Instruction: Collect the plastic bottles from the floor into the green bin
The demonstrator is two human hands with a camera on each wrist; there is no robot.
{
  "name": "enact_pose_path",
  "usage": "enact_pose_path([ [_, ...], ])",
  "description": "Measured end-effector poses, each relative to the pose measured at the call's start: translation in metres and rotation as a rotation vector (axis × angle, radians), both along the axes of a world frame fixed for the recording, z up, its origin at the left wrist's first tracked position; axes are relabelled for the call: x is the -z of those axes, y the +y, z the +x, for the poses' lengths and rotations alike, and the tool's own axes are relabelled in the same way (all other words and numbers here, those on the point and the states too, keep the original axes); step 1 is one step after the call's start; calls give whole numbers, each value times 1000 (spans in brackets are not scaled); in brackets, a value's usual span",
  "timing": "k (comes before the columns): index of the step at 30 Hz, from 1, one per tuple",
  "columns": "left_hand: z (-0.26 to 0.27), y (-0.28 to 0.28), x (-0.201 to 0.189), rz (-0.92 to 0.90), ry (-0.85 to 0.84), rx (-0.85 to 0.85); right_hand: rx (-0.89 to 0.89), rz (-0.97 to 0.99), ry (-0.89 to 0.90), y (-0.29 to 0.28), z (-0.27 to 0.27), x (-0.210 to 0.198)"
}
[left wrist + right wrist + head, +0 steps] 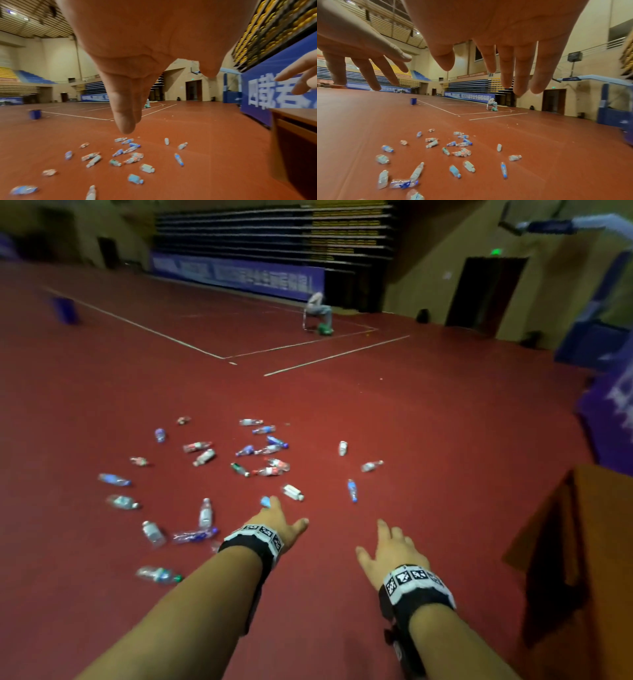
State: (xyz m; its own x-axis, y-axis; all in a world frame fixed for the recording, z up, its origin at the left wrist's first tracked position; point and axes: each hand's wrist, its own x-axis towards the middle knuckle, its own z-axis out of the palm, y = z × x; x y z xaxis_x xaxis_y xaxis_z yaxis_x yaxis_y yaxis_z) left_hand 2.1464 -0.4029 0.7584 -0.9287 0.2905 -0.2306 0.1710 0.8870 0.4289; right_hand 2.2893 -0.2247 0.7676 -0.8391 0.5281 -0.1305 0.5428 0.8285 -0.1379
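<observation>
On the smooth red floor (411, 412) lie crumpled clear plastic bottles (270, 470) — both hands (281, 525) spread, empty.

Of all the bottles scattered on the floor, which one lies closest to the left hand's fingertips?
The small blue bottle, just beyond the left hand. Its fingertips overlap it in the head view; every other bottle lies clearly apart, the white bottle next closest.

Large white Chinese characters "四载" stand on the blue banner (267, 86) beside the wooden desk (295, 117), the rest cut off. The far banner (236, 273) below the bleachers (274, 231) carries white text too blurred to read.
</observation>
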Motion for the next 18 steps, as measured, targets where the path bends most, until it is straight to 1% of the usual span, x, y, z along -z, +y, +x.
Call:
enact_pose_path([
  [2, -34, -19, 6, -40, 8, -51, -34, 5, 10, -12, -41, 2],
  [4, -65, -26, 14, -84, -3, -67, -47, -4, 3, -16, -76, 7],
  [6, -92, -22, 23, -95, -21, -72, -56, -13, -16, -13, -105, 16],
  [8, -116, -11, 24, -88, -24, -70, -59, -11, -37, -4, -134, 25],
  [10, -140, 6, 18, -61, -30, -70, -65, -9, -46, 11, -164, 30],
  [12, -175, 27, 16, -44, -9, -78, -66, 7, -44, 34, -199, 31],
  [18, -306, 81, 14, 25, 75, -132, -80, 20, 10, 118, -329, 17],
])
